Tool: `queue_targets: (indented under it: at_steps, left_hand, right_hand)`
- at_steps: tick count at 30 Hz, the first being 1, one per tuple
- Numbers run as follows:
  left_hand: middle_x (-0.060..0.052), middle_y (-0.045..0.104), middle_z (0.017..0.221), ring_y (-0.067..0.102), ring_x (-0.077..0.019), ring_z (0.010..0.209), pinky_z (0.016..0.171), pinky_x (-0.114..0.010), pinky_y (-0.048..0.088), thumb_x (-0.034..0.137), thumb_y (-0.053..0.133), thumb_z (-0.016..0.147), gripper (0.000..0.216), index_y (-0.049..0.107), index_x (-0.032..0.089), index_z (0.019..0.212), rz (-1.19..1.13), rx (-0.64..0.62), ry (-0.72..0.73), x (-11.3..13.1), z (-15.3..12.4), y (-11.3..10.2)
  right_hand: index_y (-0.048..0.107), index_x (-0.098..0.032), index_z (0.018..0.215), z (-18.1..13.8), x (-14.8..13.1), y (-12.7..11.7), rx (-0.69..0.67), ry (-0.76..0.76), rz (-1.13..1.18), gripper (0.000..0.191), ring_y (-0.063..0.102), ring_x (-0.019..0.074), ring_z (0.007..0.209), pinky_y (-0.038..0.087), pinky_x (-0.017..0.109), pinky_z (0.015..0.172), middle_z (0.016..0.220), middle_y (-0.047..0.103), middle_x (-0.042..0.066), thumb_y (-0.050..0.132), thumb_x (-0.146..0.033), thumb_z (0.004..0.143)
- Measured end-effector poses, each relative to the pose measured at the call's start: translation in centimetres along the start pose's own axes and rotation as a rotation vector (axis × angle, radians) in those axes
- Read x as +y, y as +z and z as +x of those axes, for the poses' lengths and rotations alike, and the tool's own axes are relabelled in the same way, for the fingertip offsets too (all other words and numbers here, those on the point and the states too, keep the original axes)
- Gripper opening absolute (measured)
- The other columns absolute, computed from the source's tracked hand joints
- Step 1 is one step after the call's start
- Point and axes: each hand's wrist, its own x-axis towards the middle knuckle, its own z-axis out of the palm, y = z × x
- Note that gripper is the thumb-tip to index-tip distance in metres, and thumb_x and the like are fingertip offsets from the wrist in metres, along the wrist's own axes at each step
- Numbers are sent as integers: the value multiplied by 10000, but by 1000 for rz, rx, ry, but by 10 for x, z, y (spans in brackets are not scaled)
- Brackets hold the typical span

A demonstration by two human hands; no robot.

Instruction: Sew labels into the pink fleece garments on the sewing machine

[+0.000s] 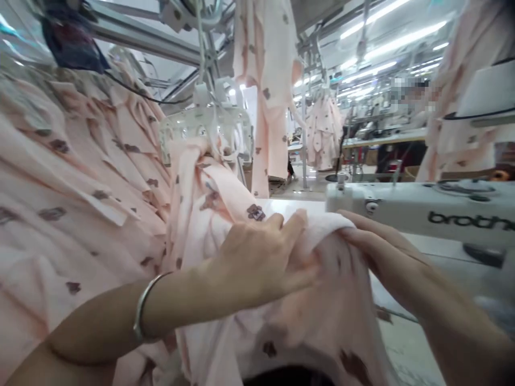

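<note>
A pale pink garment piece [330, 321] with small dark flower prints lies bunched in front of me, its upper part hanging from a white plastic clip hanger [205, 126]. My left hand [261, 260], a silver bangle on its wrist, grips a raised fold of this fabric from the left. My right hand [378, 246] pinches the same fold from the right, fingers pointing left. The two hands nearly touch at the fold's top edge. The fabric's lower part is motion-blurred.
A white sewing machine [422, 212] stands at the right on a pale table [442, 257]. Several matching pink pieces [80, 187] hang in a dense row at the left. More pink garments [265, 80] hang ahead from overhead rails. Further workstations stretch behind.
</note>
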Motion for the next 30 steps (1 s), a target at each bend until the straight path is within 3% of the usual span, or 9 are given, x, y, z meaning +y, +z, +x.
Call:
queue_targets:
  at_steps: [2, 5, 9, 12, 13, 17, 20, 26, 30]
  left_hand:
    - [-44, 655, 849, 605, -188, 637, 526, -290, 444, 427, 483, 841, 417, 507, 175, 1172, 33, -145, 31, -10, 18, 9]
    - [-46, 639, 902, 606, -209, 792, 663, -318, 476, 309, 536, 781, 298, 570, 192, 1053, 83, -210, 99, -35, 37, -8]
    - [-57, 577, 1145, 517, -258, 1083, 905, -412, 410, 202, 514, 779, 313, 593, 215, 1081, 169, 42, 206, -38, 42, -43]
    - [-13, 614, 846, 589, -193, 853, 819, -346, 441, 195, 464, 798, 247, 632, 223, 977, 35, 74, 151, -24, 55, -43]
    - [-4, 574, 715, 589, -183, 778, 787, -331, 446, 216, 467, 794, 203, 641, 209, 898, -16, 59, 94, -21, 63, -38]
    - [-8, 459, 578, 583, -206, 788, 805, -342, 431, 244, 477, 772, 163, 617, 184, 715, -116, 66, -106, -18, 97, -21]
    - [-15, 473, 575, 568, -198, 755, 805, -341, 423, 244, 483, 772, 170, 631, 190, 704, -122, 101, -141, -18, 110, -18]
    - [9, 600, 637, 511, -149, 627, 693, -288, 404, 268, 570, 750, 192, 712, 230, 874, -200, 245, -107, -23, 99, -10]
    - [39, 649, 765, 542, -148, 683, 690, -269, 380, 227, 600, 746, 236, 700, 269, 955, -334, 280, -206, -33, 63, -17]
  right_hand:
    - [648, -290, 922, -5, 1, -12, -14, 60, -49, 230, 628, 206, 812, 536, 295, 662, 909, 671, -3, 453, -411, 914]
    - [609, -270, 782, -13, -1, -25, -41, 103, -126, 296, 586, 189, 652, 471, 274, 514, 716, 621, 3, 412, -445, 916]
    - [576, -229, 851, -21, -5, -18, 28, 93, -381, 296, 563, 200, 647, 454, 307, 546, 702, 586, 22, 371, -430, 923]
    - [573, -193, 1023, -34, -12, 17, 386, -139, -719, 234, 565, 268, 909, 454, 418, 788, 950, 603, 109, 381, -282, 922]
    - [545, -183, 1109, -41, -14, 32, 405, -198, -706, 245, 556, 265, 967, 448, 408, 829, 1038, 587, 128, 399, -230, 918]
    - [545, -182, 960, -78, -1, 97, 76, -83, -435, 139, 587, 174, 592, 455, 265, 480, 748, 608, 46, 459, -281, 911]
    - [558, -178, 900, -108, 23, 124, 55, 15, -431, 161, 618, 188, 623, 494, 276, 509, 740, 618, 55, 404, -225, 907]
    - [502, -211, 1260, -147, 42, 105, 444, 3, -939, 417, 505, 370, 1160, 455, 537, 879, 1271, 533, 175, 493, -128, 852]
    - [565, -217, 1188, -147, 51, 76, 292, 13, -975, 340, 503, 375, 1170, 458, 570, 863, 1297, 522, 173, 477, -159, 864]
